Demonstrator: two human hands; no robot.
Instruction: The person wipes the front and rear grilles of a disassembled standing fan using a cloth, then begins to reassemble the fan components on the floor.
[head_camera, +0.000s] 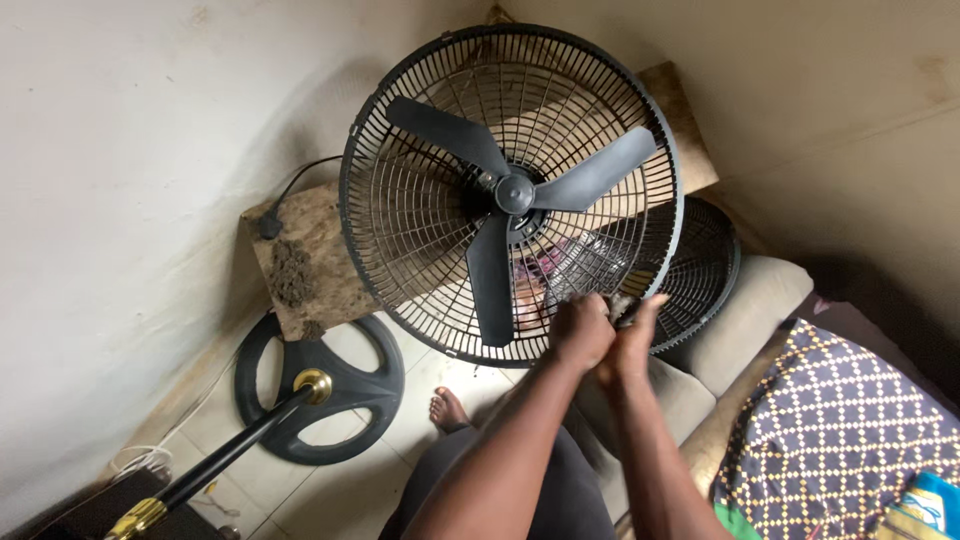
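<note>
Tiled floor (330, 490), whitewashed corner walls (110, 150).

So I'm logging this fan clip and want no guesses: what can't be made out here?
Head view only:
- What the left hand and right hand pinch at the fan grille: their fingers cover it.
- The second grille: mostly behind the fan.
- The stand pole: cut off by the bottom edge.
- The grey clump on the board: too small.

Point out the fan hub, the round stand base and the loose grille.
fan hub (514, 193), head view, centre of the cap.
round stand base (380, 385), head view, right rim.
loose grille (705, 265), head view, mesh right of the fan.
</note>
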